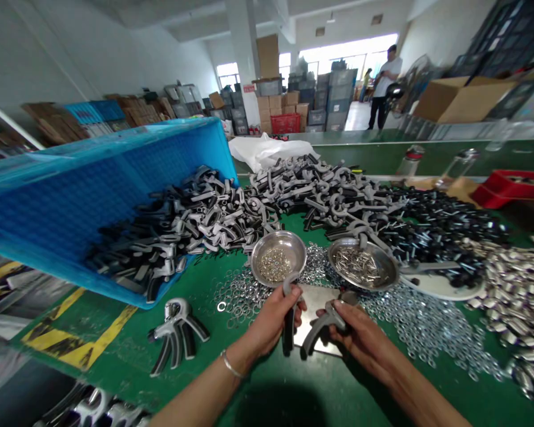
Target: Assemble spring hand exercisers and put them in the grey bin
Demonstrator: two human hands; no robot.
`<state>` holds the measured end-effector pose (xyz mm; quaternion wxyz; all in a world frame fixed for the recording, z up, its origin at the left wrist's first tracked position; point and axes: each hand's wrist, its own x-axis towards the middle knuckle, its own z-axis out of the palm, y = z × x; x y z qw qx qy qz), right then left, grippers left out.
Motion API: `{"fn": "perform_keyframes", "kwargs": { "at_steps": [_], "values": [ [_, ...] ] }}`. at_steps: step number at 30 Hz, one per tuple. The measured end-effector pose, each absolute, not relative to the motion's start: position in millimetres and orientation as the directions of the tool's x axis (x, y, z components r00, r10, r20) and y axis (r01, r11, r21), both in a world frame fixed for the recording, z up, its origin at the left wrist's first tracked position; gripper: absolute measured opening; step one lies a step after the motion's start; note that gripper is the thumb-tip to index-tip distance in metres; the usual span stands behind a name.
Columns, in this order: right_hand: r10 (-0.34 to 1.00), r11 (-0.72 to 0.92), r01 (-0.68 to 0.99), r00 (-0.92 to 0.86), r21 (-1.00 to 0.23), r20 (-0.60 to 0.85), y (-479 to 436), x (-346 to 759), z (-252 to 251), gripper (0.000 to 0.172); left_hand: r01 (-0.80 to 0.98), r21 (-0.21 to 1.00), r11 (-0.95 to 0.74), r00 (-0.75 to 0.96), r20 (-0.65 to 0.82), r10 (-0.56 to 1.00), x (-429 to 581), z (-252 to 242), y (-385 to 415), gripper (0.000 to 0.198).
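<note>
My left hand (269,317) is closed around a grey-and-black hand-grip handle (289,332), held upright with its hooked top near a steel bowl (258,270) of small metal rings. Beside it, my right hand (362,326) grips another handle piece (314,337), its curved leg pointing down to the left. The two pieces are apart, above a flat metal plate (309,296). A second steel bowl (394,279) of small metal pins sits just beyond my right hand. Left of my hands, assembled hand grippers (178,329) with a visible spring rest on the green table.
A tipped blue crate (129,160) spills handles into a large pile (320,184). Loose washers (418,323) surround the bowls. Black screw knobs (436,225), silver cylinders (507,296) and a red bin (511,187) lie right. A person (385,86) stands far back.
</note>
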<state>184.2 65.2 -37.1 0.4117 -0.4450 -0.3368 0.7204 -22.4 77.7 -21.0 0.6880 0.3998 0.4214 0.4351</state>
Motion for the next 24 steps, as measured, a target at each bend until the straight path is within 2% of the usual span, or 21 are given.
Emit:
{"fn": "perform_keyframes", "kwargs": {
  "at_steps": [2, 3, 5, 7, 9, 12, 15, 20, 24],
  "values": [
    [0.849, -0.471, -0.132, -0.338, -0.872, -0.407, 57, 179, -32, 0.038, -0.339, 0.867, 0.366, 0.224, -0.303, 0.926, -20, -38, 44, 0.042],
    [0.851, -0.422, -0.008, -0.348, -0.906, -0.393, 53, 175, -29, 0.04, -0.336, 0.863, 0.378, 0.219, -0.319, 0.922, -18, -42, 32, 0.046],
    [0.908, -0.2, 0.249, -0.317, -0.947, -0.275, 44, 169, -23, 0.041, -0.267, 0.884, 0.384, 0.223, -0.331, 0.917, -18, -43, 18, 0.052],
    [0.95, 0.033, 0.436, -0.295, -0.899, -0.107, 37, 163, -17, 0.037, -0.187, 0.907, 0.378, 0.221, -0.336, 0.916, -19, -39, 11, 0.057],
    [0.952, 0.151, 0.539, -0.306, -0.829, -0.026, 32, 157, -13, 0.032, -0.151, 0.913, 0.38, 0.226, -0.342, 0.912, -20, -33, 7, 0.06],
    [0.944, 0.201, 0.62, -0.33, -0.758, -0.019, 26, 153, -10, 0.027, -0.117, 0.919, 0.377, 0.242, -0.342, 0.908, -18, -28, 4, 0.059],
    [0.938, 0.242, 0.635, -0.348, -0.734, 0.009, 22, 152, -11, 0.026, -0.015, 0.94, 0.342, 0.259, -0.327, 0.909, -12, -26, 0, 0.055],
    [0.949, 0.249, 0.589, -0.308, -0.769, 0.072, 15, 154, -14, 0.026, 0.068, 0.955, 0.287, 0.221, -0.295, 0.93, -3, -28, -6, 0.05],
    [0.928, 0.25, 0.546, -0.369, -0.799, 0.038, 7, 158, -14, 0.026, 0.119, 0.968, 0.222, 0.208, -0.243, 0.948, -4, -35, -13, 0.053]
  ]
}}
